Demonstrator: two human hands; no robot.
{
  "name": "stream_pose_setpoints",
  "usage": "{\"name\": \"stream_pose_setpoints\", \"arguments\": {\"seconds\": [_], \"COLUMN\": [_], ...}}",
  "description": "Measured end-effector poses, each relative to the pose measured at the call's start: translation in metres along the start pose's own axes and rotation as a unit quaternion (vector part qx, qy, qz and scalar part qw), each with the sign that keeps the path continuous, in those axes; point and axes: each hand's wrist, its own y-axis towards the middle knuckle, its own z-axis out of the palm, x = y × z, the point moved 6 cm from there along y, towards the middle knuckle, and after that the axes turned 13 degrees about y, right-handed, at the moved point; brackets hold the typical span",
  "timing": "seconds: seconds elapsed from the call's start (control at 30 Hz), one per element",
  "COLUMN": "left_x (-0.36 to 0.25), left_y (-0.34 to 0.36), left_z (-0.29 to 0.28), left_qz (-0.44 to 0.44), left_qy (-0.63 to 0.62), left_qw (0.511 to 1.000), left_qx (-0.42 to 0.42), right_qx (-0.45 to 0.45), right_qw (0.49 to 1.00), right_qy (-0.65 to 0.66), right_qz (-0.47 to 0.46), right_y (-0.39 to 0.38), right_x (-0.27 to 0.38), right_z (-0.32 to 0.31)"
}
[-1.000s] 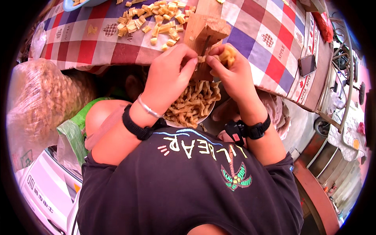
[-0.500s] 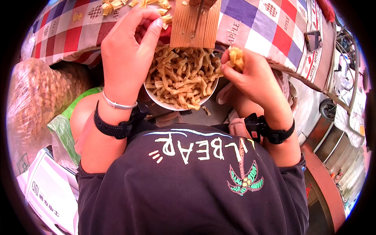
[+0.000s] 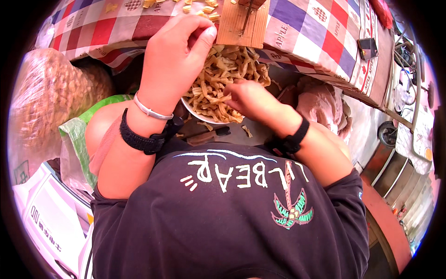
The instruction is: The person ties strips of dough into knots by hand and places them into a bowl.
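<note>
A white bowl (image 3: 195,114) heaped with tan, ribbed dried strips (image 3: 211,88) stands below the table's near edge. My right hand (image 3: 253,98) is over the heap, its curled fingertips down among the strips, which hide what they grip. My left hand (image 3: 179,58) is raised above the bowl's left side, thumb and forefinger closed in a pinch; anything between them is hidden. Just right of its fingertips, a wooden block with an upright blade (image 3: 239,35) juts over the table edge. Short yellowish cut pieces (image 3: 206,8) lie on the table beyond my left hand.
A checked cloth (image 3: 297,28) covers the table, with a small dark flat object (image 3: 367,48) on its right side. A large clear bag of tan pieces (image 3: 58,93) stands at left, above a white printed box (image 3: 51,223). A few strips (image 3: 246,131) lie on the floor below the bowl.
My right hand has moved left and down from beside the bowl into the strips; the yellowish pieces it held are out of sight. My left hand appears slightly further right as the view shifted.
</note>
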Motion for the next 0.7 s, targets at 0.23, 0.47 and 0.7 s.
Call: {"name": "stream_pose_setpoints", "arguments": {"seconds": [0.23,0.47,0.7], "left_x": [-0.006,-0.002,-0.024], "left_y": [-0.005,-0.016,-0.017], "left_z": [0.002,0.013,0.002], "left_qz": [0.047,0.001,-0.043], "left_qy": [-0.009,-0.117,-0.295], "left_qw": [0.998,0.976,0.896], "left_qx": [0.030,0.183,0.329], "right_qx": [0.032,-0.022,0.035], "right_qw": [0.996,0.984,0.869], "right_qy": [-0.079,0.153,0.480], "right_qz": [0.000,-0.094,0.116], "right_y": [0.012,0.005,-0.017], "right_x": [-0.014,0.068,0.102], "right_z": [0.052,-0.041,-0.102]}}
